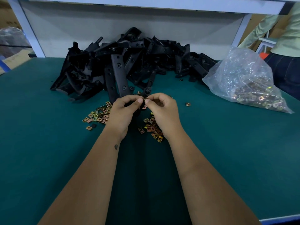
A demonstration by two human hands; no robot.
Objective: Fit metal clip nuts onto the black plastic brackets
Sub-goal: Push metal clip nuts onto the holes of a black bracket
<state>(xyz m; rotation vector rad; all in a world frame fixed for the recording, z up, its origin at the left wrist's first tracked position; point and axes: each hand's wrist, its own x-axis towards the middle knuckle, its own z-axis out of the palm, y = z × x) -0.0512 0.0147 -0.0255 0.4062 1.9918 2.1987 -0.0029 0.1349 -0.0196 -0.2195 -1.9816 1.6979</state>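
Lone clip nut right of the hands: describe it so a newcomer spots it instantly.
Start at the clear plastic bag of clip nuts on the right of the green table. Look left toward the right hand. The lone clip nut lies between them, by itself on bare mat, apart from the scattered piles under the hands.

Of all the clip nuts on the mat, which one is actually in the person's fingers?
The clip nut pinched between left hand and right hand, raised against a black bracket. The loose clip nuts all lie flat on the green mat.
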